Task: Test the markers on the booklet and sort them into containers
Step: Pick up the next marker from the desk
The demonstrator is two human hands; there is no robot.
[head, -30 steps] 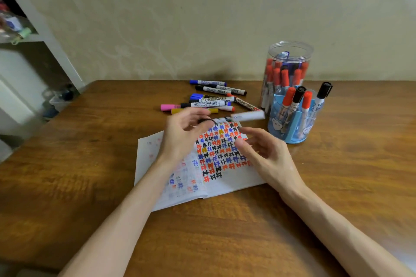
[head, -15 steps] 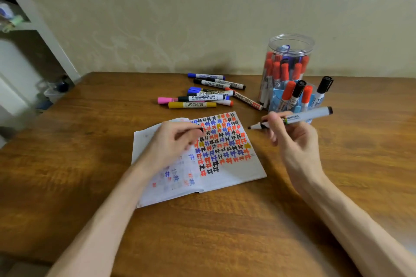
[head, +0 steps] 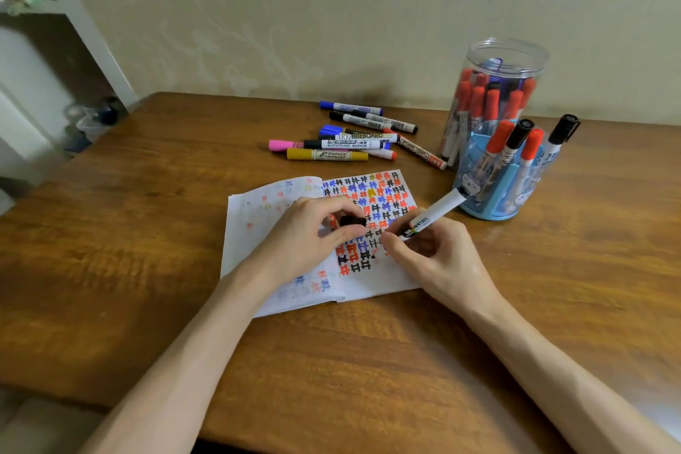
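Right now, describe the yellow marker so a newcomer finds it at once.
On the wooden table, a loose heap of markers lies beyond the open booklet, left of the clear jar. The yellow marker is the heap's front one, nearest the booklet. It alone is yellow, with a label reading PERMANENT MARKER.

One booklet (head: 250,225), one clear jar (head: 530,59), one blue holder (head: 490,208) with four markers (head: 500,138).

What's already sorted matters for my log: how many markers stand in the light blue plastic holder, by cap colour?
In the light blue plastic holder:
Red-capped markers: 2
Black-capped markers: 2
Total: 4
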